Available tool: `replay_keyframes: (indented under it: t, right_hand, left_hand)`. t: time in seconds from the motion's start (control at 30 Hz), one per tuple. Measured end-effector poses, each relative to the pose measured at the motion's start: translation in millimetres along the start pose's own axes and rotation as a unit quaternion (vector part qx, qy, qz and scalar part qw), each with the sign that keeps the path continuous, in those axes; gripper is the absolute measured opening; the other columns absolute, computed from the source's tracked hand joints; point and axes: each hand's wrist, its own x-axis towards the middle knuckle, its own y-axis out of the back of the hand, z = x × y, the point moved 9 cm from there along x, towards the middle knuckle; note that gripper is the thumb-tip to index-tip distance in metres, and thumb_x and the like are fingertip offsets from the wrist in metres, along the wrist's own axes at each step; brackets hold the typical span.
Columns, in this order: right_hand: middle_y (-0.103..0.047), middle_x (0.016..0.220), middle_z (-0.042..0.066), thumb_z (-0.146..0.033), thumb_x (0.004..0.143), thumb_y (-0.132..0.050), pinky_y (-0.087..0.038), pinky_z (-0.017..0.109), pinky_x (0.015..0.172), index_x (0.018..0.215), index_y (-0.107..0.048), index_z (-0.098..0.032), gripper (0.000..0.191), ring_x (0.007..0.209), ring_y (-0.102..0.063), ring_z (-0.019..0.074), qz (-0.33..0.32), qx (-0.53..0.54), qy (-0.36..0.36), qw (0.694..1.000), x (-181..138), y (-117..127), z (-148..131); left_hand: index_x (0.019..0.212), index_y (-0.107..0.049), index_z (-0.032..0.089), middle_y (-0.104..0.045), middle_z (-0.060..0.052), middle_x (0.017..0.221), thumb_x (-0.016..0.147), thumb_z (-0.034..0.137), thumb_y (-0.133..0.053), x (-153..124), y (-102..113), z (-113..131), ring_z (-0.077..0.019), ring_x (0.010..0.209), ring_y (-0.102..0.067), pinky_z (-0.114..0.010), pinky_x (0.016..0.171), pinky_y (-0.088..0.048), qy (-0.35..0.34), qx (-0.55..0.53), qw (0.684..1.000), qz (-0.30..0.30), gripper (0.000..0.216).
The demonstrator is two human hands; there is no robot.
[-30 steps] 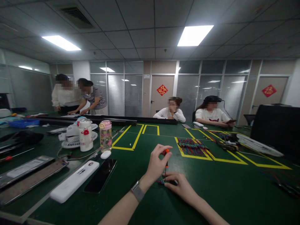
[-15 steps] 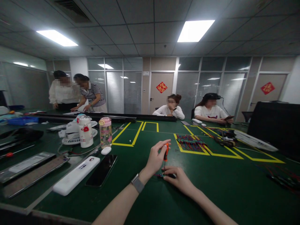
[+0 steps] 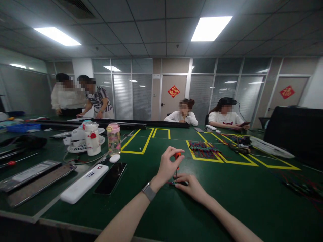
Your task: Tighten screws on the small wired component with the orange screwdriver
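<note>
My left hand (image 3: 167,164), with a watch on its wrist, has thumb and fingers curled around the orange handle of a screwdriver (image 3: 178,155). The screwdriver stands nearly upright, its thin shaft pointing down at a small wired part (image 3: 172,183) on the green table. Whether the tip sits in a screw is too small to tell. From the right, my right hand (image 3: 193,189) pinches that part and steadies it against the table. Its thumb and index finger close around the shaft's lower end, and a dark piece shows under the fingers.
A bundle of similar wired parts (image 3: 205,149) lies inside yellow tape lines. At left are a phone (image 3: 111,178), a white power bank (image 3: 84,184), two bottles (image 3: 93,139) and a small fan (image 3: 75,144). A dark screen (image 3: 295,134) stands right. Several people are beyond the table.
My left fingers have shifted on the screwdriver handle, from stretched over its side to bowed around its top. My right hand keeps its place at the part. The whole view has tilted slightly.
</note>
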Motion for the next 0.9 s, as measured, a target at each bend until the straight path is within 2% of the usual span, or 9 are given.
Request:
replay_keyframes:
  t: [0.13, 0.17, 0.27, 0.37, 0.43, 0.57, 0.73, 0.83, 0.9]
  right_hand:
    - [-0.070, 0.109, 0.010, -0.029, 0.075, -0.065, -0.046, 0.037, 0.092, 0.085, -0.076, -0.019, 0.018, 0.103, -0.064, 0.0260, 0.013, -0.001, -0.012, 1.000, 0.3, 1.2, 0.4]
    - [-0.070, 0.108, 0.010, -0.028, 0.074, -0.065, -0.047, 0.037, 0.091, 0.083, -0.076, -0.019, 0.017, 0.102, -0.064, 0.0261, 0.017, 0.000, -0.014, 1.000, 0.4, 1.4, 0.7]
    - [-0.071, 0.106, 0.010, -0.027, 0.073, -0.066, -0.047, 0.038, 0.091, 0.083, -0.075, -0.019, 0.015, 0.101, -0.064, 0.0260, 0.020, 0.004, -0.012, 1.000, 0.6, 0.5, 1.6]
    - [-0.071, 0.106, 0.010, -0.027, 0.072, -0.067, -0.046, 0.039, 0.092, 0.083, -0.073, -0.018, 0.015, 0.102, -0.064, 0.0264, 0.031, 0.015, -0.015, 0.999, 0.7, 0.8, 5.3]
    - [-0.071, 0.105, 0.010, -0.025, 0.070, -0.067, -0.046, 0.039, 0.092, 0.079, -0.071, -0.017, 0.013, 0.102, -0.064, 0.0270, 0.036, 0.025, -0.024, 0.999, 0.8, 0.8, 8.3]
    - [-0.072, 0.101, 0.009, -0.026, 0.070, -0.067, -0.047, 0.038, 0.090, 0.074, -0.068, -0.017, 0.009, 0.102, -0.063, 0.0275, 0.032, 0.036, -0.028, 0.998, 0.9, -0.3, 9.3]
    - [-0.072, 0.099, 0.009, -0.026, 0.071, -0.066, -0.046, 0.038, 0.091, 0.074, -0.066, -0.018, 0.009, 0.103, -0.063, 0.0275, 0.026, 0.037, -0.022, 0.999, 0.7, -0.5, 8.6]
    - [-0.071, 0.099, 0.010, -0.027, 0.071, -0.067, -0.045, 0.039, 0.092, 0.073, -0.066, -0.017, 0.010, 0.103, -0.063, 0.0277, 0.030, 0.047, -0.028, 0.998, 0.7, -0.5, 11.1]
    - [-0.071, 0.101, 0.011, -0.028, 0.071, -0.067, -0.044, 0.039, 0.093, 0.072, -0.065, -0.017, 0.012, 0.103, -0.063, 0.0278, 0.032, 0.057, -0.029, 0.997, 0.7, -0.8, 11.7]
  left_hand:
    - [0.112, -0.065, 0.021, -0.062, -0.006, 0.106, 0.093, 0.029, -0.042, 0.5, -5.4, -3.5, -0.0164, 0.098, -0.059, -0.029, 0.088, -0.046, 0.009, -0.041, 0.999, -0.025, 0.031]
    - [0.115, -0.064, 0.021, -0.063, -0.007, 0.104, 0.093, 0.030, -0.040, 0.3, -7.7, -5.8, -0.0160, 0.093, -0.061, -0.029, 0.083, -0.048, 0.021, -0.065, 0.997, -0.036, 0.033]
    - [0.111, -0.065, 0.020, -0.064, -0.006, 0.098, 0.089, 0.031, -0.049, -0.5, -9.1, -9.6, -0.0159, 0.085, -0.062, -0.028, 0.078, -0.050, 0.040, -0.063, 0.996, -0.045, 0.030]
    - [0.102, -0.069, 0.020, -0.061, -0.005, 0.096, 0.084, 0.033, -0.058, -0.5, -4.8, -8.4, -0.0165, 0.087, -0.060, -0.028, 0.081, -0.049, 0.033, -0.027, 0.999, -0.028, 0.025]
    - [0.105, -0.068, 0.021, -0.061, -0.006, 0.099, 0.087, 0.033, -0.052, 0.0, -4.3, -7.7, -0.0166, 0.090, -0.059, -0.029, 0.083, -0.048, 0.031, -0.034, 0.999, -0.025, 0.027]
    - [0.118, -0.062, 0.019, -0.064, -0.008, 0.100, 0.091, 0.030, -0.043, 0.4, -12.5, -10.4, -0.0166, 0.088, -0.061, -0.028, 0.078, -0.050, 0.052, -0.095, 0.992, -0.065, 0.034]
    - [0.099, -0.070, 0.020, -0.061, -0.005, 0.094, 0.081, 0.031, -0.060, 1.6, 1.3, -4.3, -0.0160, 0.085, -0.058, -0.028, 0.080, -0.048, 0.017, -0.023, 1.000, -0.007, 0.023]
    - [0.107, -0.068, 0.021, -0.063, -0.006, 0.102, 0.090, 0.031, -0.047, 1.8, -1.4, -5.8, -0.0171, 0.095, -0.059, -0.030, 0.087, -0.046, 0.025, -0.054, 0.998, -0.024, 0.029]
    - [0.115, -0.064, 0.020, -0.065, -0.007, 0.102, 0.092, 0.031, -0.041, 1.3, -9.0, -8.9, -0.0168, 0.093, -0.061, -0.029, 0.083, -0.048, 0.045, -0.093, 0.993, -0.060, 0.034]
